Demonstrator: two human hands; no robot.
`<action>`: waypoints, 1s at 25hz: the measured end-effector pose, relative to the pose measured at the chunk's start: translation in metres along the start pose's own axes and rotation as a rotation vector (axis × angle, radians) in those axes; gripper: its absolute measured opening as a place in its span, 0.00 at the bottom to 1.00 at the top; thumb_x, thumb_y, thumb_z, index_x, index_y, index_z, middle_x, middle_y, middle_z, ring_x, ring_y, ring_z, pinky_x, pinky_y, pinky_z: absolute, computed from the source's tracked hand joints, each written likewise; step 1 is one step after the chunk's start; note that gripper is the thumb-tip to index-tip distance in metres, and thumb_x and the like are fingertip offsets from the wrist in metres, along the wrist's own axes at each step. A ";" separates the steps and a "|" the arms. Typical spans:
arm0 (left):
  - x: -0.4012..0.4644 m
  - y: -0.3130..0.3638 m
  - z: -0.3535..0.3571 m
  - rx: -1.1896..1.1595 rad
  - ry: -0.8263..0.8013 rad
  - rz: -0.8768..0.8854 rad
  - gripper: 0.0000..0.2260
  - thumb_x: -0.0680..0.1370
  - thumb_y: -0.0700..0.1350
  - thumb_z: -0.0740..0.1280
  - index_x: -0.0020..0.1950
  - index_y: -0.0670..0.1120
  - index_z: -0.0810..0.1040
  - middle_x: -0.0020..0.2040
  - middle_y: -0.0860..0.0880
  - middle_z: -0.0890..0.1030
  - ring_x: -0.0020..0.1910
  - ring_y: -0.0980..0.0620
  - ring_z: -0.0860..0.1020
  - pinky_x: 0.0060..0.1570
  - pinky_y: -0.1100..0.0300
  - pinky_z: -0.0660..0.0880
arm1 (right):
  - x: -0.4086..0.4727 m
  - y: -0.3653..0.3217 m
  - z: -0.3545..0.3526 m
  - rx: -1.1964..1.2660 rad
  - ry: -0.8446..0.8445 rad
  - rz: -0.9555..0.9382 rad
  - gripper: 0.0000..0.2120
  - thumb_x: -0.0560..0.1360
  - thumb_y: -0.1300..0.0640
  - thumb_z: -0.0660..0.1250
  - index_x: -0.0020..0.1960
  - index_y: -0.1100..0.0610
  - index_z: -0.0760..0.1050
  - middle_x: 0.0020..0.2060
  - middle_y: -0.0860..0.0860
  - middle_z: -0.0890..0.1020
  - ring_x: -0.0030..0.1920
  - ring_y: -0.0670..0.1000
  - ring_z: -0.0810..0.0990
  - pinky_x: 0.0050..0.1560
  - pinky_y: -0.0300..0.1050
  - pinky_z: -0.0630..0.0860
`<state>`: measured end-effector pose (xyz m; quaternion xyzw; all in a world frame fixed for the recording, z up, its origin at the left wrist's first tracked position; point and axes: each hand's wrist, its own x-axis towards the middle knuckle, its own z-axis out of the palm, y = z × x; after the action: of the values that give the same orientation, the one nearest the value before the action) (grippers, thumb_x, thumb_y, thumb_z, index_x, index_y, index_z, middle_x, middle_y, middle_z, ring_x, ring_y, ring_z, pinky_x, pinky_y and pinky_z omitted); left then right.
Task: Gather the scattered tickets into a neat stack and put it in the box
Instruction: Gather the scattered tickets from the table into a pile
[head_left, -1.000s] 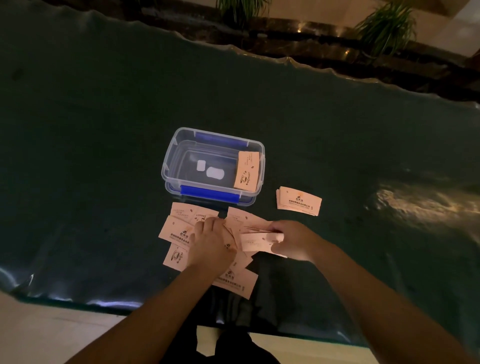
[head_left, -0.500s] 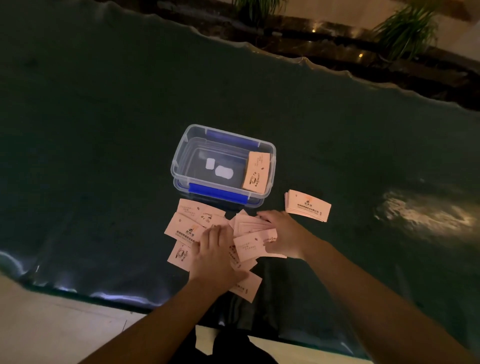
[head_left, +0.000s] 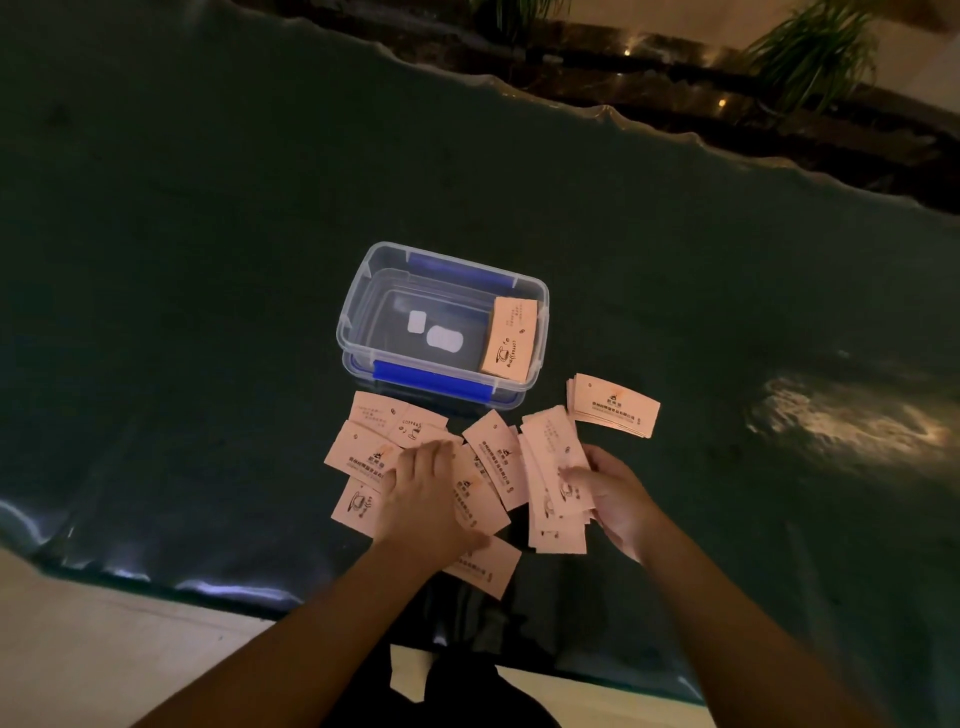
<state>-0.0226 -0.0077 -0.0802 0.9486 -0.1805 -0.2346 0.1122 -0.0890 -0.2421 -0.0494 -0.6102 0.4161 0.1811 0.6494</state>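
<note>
The left hand (head_left: 423, 493) lies flat, palm down, on the loose tickets (head_left: 374, 441) spread over the dark table (head_left: 208, 260), fingers stretched and pressing rather than closed around anything. The right hand (head_left: 610, 493) has its grip closed on a bundle of tickets (head_left: 553, 467), thumb on top and fingers underneath, the bundle fanned and uneven, pointing away from the person. More loose tickets lie between the two hands and under the left wrist. Just beyond them stands a clear box (head_left: 358, 312) with blue clips, open, with one stack of tickets (head_left: 511, 335) leaning against its right wall. A separate neat stack (head_left: 613, 405) rests on the table just right of the box.
</note>
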 end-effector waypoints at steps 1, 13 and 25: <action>0.002 0.000 -0.001 -0.016 -0.014 0.012 0.60 0.59 0.71 0.78 0.82 0.51 0.51 0.80 0.51 0.61 0.78 0.46 0.60 0.77 0.43 0.59 | 0.001 -0.002 0.005 -0.047 -0.007 -0.014 0.17 0.82 0.63 0.69 0.68 0.49 0.77 0.64 0.54 0.85 0.62 0.57 0.85 0.65 0.66 0.81; -0.001 0.005 -0.010 -0.637 0.097 -0.110 0.31 0.75 0.44 0.75 0.75 0.55 0.67 0.68 0.56 0.74 0.66 0.56 0.71 0.66 0.52 0.73 | 0.005 -0.015 0.061 -0.390 0.040 -0.061 0.31 0.76 0.54 0.78 0.75 0.50 0.70 0.71 0.52 0.79 0.65 0.54 0.81 0.48 0.46 0.79; -0.006 0.060 -0.008 -0.992 -0.176 -0.413 0.15 0.85 0.47 0.58 0.70 0.54 0.74 0.52 0.55 0.78 0.47 0.57 0.76 0.42 0.58 0.71 | -0.017 0.026 0.033 0.293 0.049 0.044 0.18 0.82 0.65 0.67 0.69 0.49 0.75 0.65 0.55 0.83 0.63 0.59 0.82 0.57 0.61 0.79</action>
<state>-0.0408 -0.0591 -0.0527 0.7745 0.1330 -0.3871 0.4823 -0.1077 -0.2015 -0.0557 -0.5040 0.4672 0.1178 0.7168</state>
